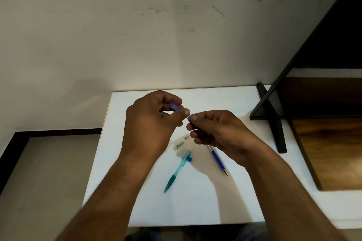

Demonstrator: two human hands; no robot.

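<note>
My left hand [152, 121] and my right hand [217, 129] meet above the white table [195, 201]. The left hand pinches a small purple plastic piece [176, 107] between thumb and fingers. The right hand pinches another small purple bit [189, 118] at its thumb tip, touching the left thumb. Below them a teal transparent pen [176, 172] lies on the table with a blue piece [189, 159] at its upper end. A blue pen part with a metal tip [218, 160] lies to its right, partly under my right hand. A small teal piece [180, 144] and a small metal piece [186, 136] lie between.
A dark shelf frame [274, 107] with a black crossed foot stands on the table's right back corner, with wooden boards [329, 152] behind it. A pale wall rises behind the table. Grey floor with a dark border [11, 150] lies to the left.
</note>
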